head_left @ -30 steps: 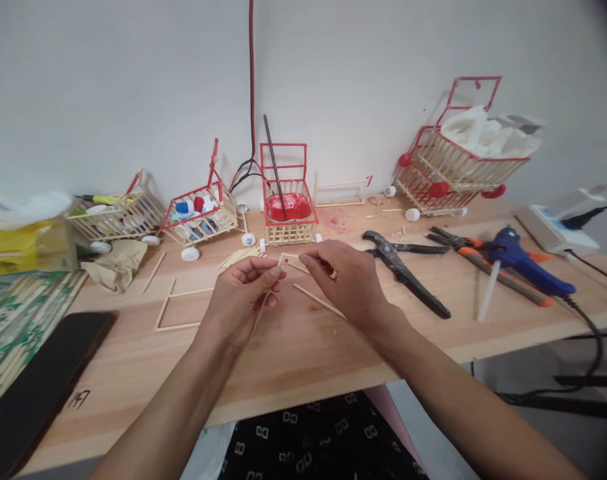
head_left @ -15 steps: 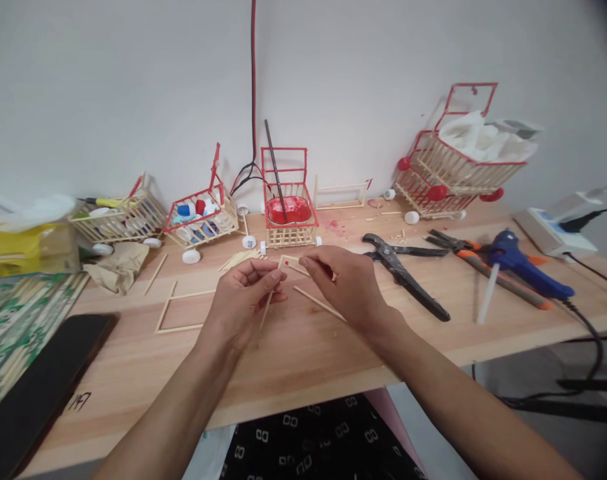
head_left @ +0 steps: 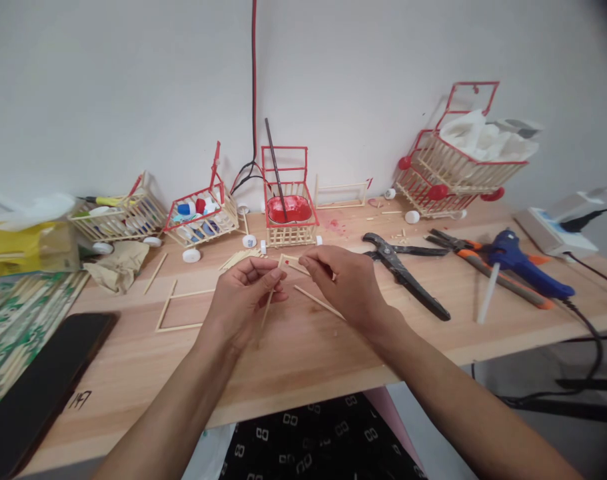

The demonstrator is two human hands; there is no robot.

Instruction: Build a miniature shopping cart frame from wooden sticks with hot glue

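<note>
Stick (head_left: 267, 310) swung slightly, lower end rightward | left fingers (head_left: 269, 283) hide its middle

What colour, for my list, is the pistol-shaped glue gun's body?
The glue gun's body is blue; head view.

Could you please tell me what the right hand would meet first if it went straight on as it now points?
Beyond the thin sticks in its own grip, the right hand would probably meet the left hand first, though depth is unclear.
</note>
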